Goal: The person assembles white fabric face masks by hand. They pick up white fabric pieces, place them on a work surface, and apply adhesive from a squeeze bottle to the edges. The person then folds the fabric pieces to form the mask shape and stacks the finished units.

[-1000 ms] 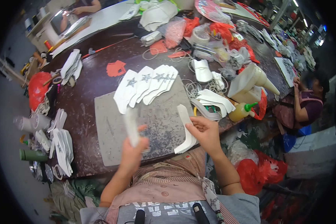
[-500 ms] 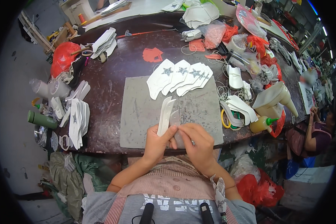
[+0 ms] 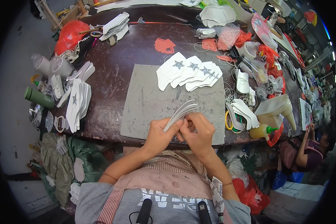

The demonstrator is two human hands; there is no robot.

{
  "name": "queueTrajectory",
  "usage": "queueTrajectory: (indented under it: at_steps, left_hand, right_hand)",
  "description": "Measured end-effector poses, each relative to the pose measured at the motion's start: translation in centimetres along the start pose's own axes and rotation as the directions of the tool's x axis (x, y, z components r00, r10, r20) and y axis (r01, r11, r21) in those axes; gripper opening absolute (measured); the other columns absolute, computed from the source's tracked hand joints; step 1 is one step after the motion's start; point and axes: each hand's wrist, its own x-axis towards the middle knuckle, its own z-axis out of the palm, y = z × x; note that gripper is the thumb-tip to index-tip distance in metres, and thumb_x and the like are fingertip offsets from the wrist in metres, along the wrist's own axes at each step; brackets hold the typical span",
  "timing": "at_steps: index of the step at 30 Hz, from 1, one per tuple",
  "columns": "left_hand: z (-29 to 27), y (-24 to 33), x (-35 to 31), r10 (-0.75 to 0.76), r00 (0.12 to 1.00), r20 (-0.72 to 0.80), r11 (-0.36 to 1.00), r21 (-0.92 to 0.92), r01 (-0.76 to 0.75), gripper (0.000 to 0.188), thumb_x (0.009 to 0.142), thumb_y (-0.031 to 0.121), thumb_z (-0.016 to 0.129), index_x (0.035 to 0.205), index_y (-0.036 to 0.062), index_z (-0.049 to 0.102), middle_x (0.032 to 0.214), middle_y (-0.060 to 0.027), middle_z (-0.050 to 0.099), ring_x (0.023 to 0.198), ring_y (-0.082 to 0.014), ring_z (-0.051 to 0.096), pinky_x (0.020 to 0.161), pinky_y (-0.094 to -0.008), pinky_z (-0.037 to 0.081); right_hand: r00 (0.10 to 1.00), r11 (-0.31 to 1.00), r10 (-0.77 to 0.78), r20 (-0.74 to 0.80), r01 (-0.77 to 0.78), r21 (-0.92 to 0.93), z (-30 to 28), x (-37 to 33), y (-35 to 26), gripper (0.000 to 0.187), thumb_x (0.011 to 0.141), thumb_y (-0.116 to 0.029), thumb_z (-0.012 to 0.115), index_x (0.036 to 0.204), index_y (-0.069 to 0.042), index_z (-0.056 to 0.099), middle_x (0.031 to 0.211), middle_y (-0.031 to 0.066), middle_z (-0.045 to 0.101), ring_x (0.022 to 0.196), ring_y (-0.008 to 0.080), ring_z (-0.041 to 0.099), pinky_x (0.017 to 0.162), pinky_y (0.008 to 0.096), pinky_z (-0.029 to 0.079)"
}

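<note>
My left hand (image 3: 159, 130) is closed around a fanned bundle of thin white curved strips (image 3: 180, 112), whose free ends point up and to the right. Fingers curled together, my right hand (image 3: 198, 131) meets the left thumb at the lower right side of the bundle; what is pinched there is hidden. Both hands are over the near part of a grey work mat (image 3: 142, 100). Beyond them on the mat lies an overlapping row of white cut pieces (image 3: 171, 71) with dark glittery stars.
Stacked white pieces (image 3: 79, 102) and a green bottle (image 3: 39, 97) stand at left. On the right are a glue bottle (image 3: 260, 131) with a green tip, white curved pieces (image 3: 245, 112) and a cream funnel-shaped container (image 3: 274, 108). Another person (image 3: 311, 153) sits far right.
The strips, upright and spread in two groups before, now form one fanned bundle tilted right. My hands have come closer together around it. The whole view has shifted slightly.
</note>
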Motion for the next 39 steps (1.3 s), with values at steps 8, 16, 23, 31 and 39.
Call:
queueTrajectory:
  at_steps: [8, 16, 23, 31, 39]
  left_hand:
    - [-0.7, -1.1, 0.8, -0.097, 0.993, 0.061, 0.976, -0.192, 0.107, 0.025, 0.096, 0.023, 0.062, 0.091, -0.0003, 0.067, 0.062, -0.0083, 0.067, 0.046, -0.0058, 0.051, 0.043, -0.0192, 0.036]
    - [0.1, -0.3, 0.7, -0.053, 0.998, 0.014, 0.998, -0.015, 0.053, 0.026, 0.097, 0.019, 0.061, 0.085, -0.0040, 0.066, 0.066, -0.0076, 0.067, 0.053, -0.0107, 0.063, 0.043, -0.0197, 0.038]
    - [-0.7, -0.8, 0.7, -0.115, 0.991, 0.068, 0.980, -0.152, 0.125, 0.029, 0.095, 0.025, 0.063, 0.088, -0.0024, 0.068, 0.063, -0.0072, 0.067, 0.049, -0.0064, 0.057, 0.042, -0.0187, 0.037]
    - [-1.4, -1.9, 2.6, -0.152, 0.986, -0.075, 0.967, -0.220, 0.132, 0.026, 0.096, 0.018, 0.059, 0.095, -0.0077, 0.063, 0.086, -0.0164, 0.072, 0.047, -0.0085, 0.057, 0.040, -0.0191, 0.039]
    - [-1.7, -1.7, 3.1, -0.134, 0.988, -0.076, 0.966, -0.234, 0.112, 0.030, 0.097, 0.019, 0.057, 0.100, -0.0107, 0.061, 0.097, -0.0190, 0.072, 0.037, -0.0043, 0.040, 0.036, -0.0197, 0.033]
  right_hand:
    - [0.992, 0.980, 0.101, -0.071, -0.087, 0.179, -0.7, 0.2, -0.8, 0.011, 0.074, 0.007, 0.068, 0.082, 0.001, 0.065, 0.078, 0.0105, 0.065, 0.059, 0.0166, 0.060, 0.054, 0.0266, 0.048]
    - [0.991, 0.991, -0.109, 0.077, 0.114, -0.064, -1.9, 0.2, -0.5, 0.012, 0.074, 0.008, 0.068, 0.084, 0.002, 0.065, 0.077, 0.0122, 0.065, 0.061, 0.0219, 0.062, 0.055, 0.0318, 0.049]
    - [0.986, 0.989, -0.144, -0.088, 0.143, -0.025, 0.3, -0.2, 0.4, 0.016, 0.068, 0.006, 0.067, 0.081, 0.000, 0.061, 0.073, 0.0114, 0.060, 0.061, 0.0255, 0.059, 0.056, 0.0327, 0.049]
    - [0.898, 0.534, 0.439, -0.015, -0.247, 0.808, -3.0, -1.2, 0.4, 0.010, 0.069, 0.000, 0.066, 0.074, 0.000, 0.057, 0.078, 0.0136, 0.065, 0.067, 0.0243, 0.063, 0.060, 0.0312, 0.052]
    - [0.452, 0.382, 0.814, 0.364, -0.890, 0.251, -15.3, -19.6, 7.2, 0.016, 0.080, -0.011, 0.070, 0.089, 0.002, 0.065, 0.086, 0.0188, 0.068, 0.071, 0.0316, 0.066, 0.066, 0.0356, 0.054]
